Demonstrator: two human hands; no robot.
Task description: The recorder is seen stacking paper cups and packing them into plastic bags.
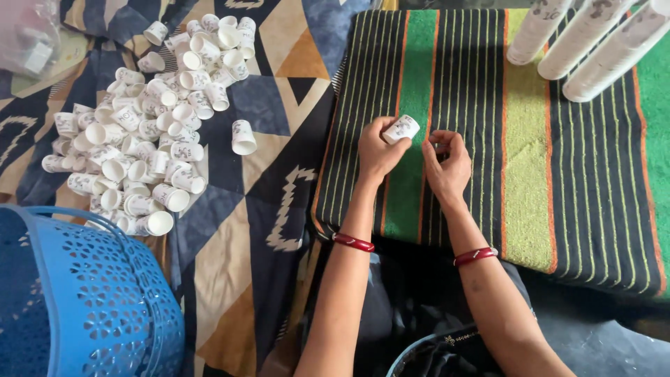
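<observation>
My left hand (377, 151) grips a small white paper cup (402, 128) with a dark print, held on its side over a striped mat (530, 174). My right hand (447, 164) is just to the right of the cup, fingers curled and pinched around something small that I cannot make out. Both wrists wear red bangles. To the left, a large heap of the same white paper cups (150, 122) lies on a patterned blue, tan and orange cloth (244, 230).
Three long stacks of nested cups (593, 42) lie at the mat's far right corner. A blue perforated plastic basket (77, 300) stands at the near left. A clear plastic bag (28, 35) sits at the far left. A dark container rim (419, 349) shows between my arms.
</observation>
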